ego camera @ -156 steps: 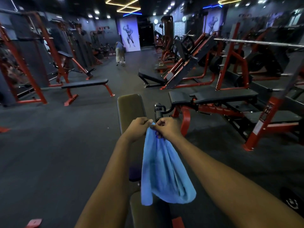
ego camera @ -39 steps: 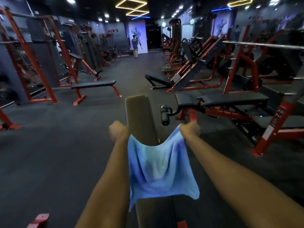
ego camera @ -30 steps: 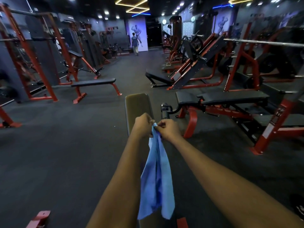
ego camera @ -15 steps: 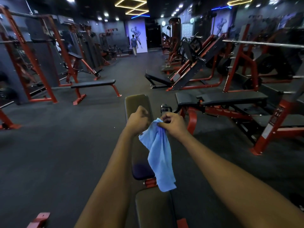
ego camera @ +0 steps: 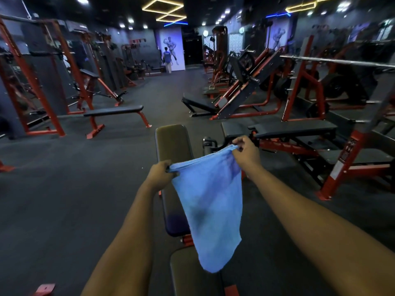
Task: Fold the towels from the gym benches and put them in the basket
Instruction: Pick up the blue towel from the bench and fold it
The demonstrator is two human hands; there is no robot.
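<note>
A light blue towel (ego camera: 211,206) hangs in the air, folded into a narrow panel, above a long dark gym bench (ego camera: 173,146) that runs away from me. My left hand (ego camera: 160,175) pinches its upper left corner. My right hand (ego camera: 244,153) pinches the upper right corner, a little higher and farther away. The top edge is stretched between the two hands and the lower end tapers down over the bench's near pad (ego camera: 192,274). No basket is in view.
A flat black bench (ego camera: 113,111) on red legs stands to the left, red racks behind it. Another black bench (ego camera: 292,129) and red machines crowd the right side. A person (ego camera: 167,60) walks far down the aisle. Dark floor lies to my left.
Half a second ago my hands were close together with the towel bunched between them. They have since drawn apart, and the towel now hangs spread as a flat folded panel.
</note>
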